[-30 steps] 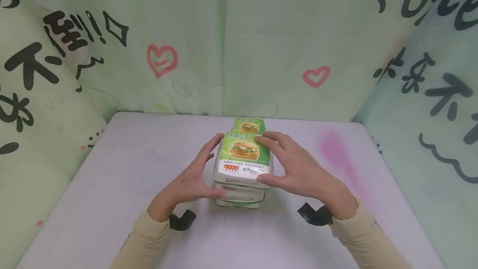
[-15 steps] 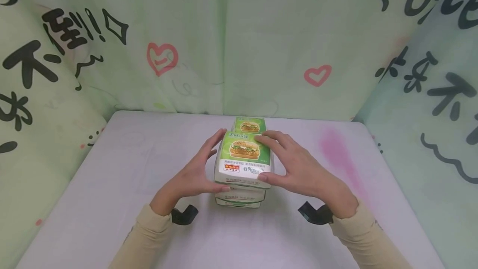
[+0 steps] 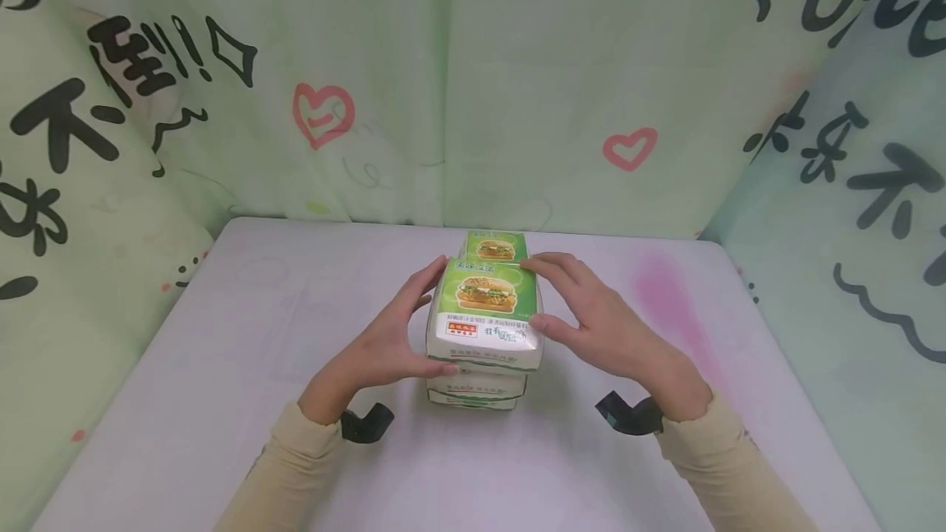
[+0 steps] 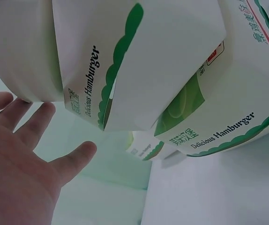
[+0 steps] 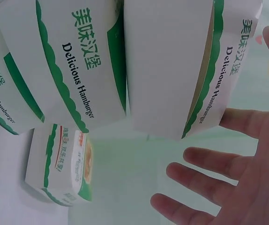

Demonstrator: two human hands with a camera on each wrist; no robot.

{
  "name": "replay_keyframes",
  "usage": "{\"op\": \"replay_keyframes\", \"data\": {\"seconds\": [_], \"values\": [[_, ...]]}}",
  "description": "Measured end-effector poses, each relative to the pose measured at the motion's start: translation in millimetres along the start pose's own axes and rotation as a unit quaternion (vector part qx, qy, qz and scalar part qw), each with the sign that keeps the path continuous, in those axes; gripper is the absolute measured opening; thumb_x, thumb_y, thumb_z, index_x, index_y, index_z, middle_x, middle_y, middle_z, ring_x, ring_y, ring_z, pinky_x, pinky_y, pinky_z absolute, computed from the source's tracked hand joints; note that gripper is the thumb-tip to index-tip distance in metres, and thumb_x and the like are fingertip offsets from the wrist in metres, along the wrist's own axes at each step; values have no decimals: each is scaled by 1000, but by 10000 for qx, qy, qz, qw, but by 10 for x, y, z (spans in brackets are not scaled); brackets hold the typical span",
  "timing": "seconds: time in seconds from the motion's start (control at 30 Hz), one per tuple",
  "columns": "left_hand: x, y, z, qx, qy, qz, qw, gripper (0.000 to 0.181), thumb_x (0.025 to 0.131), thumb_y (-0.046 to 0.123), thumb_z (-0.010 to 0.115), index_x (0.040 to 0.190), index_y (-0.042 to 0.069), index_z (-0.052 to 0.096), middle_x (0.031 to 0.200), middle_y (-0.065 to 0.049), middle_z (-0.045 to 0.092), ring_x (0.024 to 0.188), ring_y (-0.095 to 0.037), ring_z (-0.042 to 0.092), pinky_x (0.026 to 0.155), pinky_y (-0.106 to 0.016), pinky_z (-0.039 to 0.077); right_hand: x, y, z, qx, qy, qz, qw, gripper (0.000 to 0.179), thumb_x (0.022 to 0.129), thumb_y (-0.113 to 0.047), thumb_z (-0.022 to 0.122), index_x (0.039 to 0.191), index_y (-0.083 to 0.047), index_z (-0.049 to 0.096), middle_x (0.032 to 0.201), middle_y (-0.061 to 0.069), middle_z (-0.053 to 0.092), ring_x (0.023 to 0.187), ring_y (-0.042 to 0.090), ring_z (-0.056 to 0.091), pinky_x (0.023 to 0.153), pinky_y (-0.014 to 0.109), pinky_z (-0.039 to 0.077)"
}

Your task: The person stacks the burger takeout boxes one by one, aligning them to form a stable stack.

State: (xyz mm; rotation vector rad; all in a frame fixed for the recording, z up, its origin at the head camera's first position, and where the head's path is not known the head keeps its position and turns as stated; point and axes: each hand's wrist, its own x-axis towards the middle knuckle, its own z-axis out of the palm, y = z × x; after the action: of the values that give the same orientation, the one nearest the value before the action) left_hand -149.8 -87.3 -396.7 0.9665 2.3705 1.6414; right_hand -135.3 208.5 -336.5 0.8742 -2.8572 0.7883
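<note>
A stack of white-and-green hamburger boxes stands mid-table, with the top box (image 3: 484, 310) showing a burger picture on its lid. Below it, a lower box (image 3: 476, 390) peeks out at the front. My left hand (image 3: 380, 343) lies along the stack's left side, fingers extended and the thumb near the top box's lower front edge. At the right, my right hand (image 3: 602, 318) has its fingertips by the top box's right edge, thumb near the front right corner. In the right wrist view its fingers (image 5: 209, 161) are spread, most of them apart from the carton.
Another hamburger box (image 3: 495, 246) stands behind the stack; the right wrist view shows this separate box (image 5: 59, 164) lower on the table. A pale table (image 3: 244, 335) carries a pink stain at right. Printed green curtains (image 3: 517, 64) enclose the back and sides.
My right hand has drawn back a little to the right, its thumb sliding from the lid's front toward the edge. My left thumb has shifted slightly up and right. The stack stays in place.
</note>
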Motion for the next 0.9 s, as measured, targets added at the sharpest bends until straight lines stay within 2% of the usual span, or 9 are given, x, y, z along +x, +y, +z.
{"op": "replay_keyframes", "data": {"seconds": [0.4,0.67,0.9], "values": [[7,-3,23,160,-3,-1,9999,123,66,15,92,159,23,13,163,6,20,151,-18,25,119,-49,33,-47,143,28,311,42,320,9990,54,101,-32,52,152,-20,37,151,5,40,139,28,40,107,59,42],[22,-6,25,105,-43,-130,9999,121,67,16,92,159,28,14,162,7,23,148,-19,28,116,-50,37,-21,247,86,410,19,742,9964,53,103,-43,45,150,-19,39,150,5,42,138,28,41,107,59,43],[36,9,30,78,-66,-173,9998,120,67,16,92,158,32,15,161,8,23,148,-17,28,116,-49,38,22,353,103,252,77,950,9951,53,103,-41,45,149,-17,39,151,10,40,140,32,39,109,61,40]]}}
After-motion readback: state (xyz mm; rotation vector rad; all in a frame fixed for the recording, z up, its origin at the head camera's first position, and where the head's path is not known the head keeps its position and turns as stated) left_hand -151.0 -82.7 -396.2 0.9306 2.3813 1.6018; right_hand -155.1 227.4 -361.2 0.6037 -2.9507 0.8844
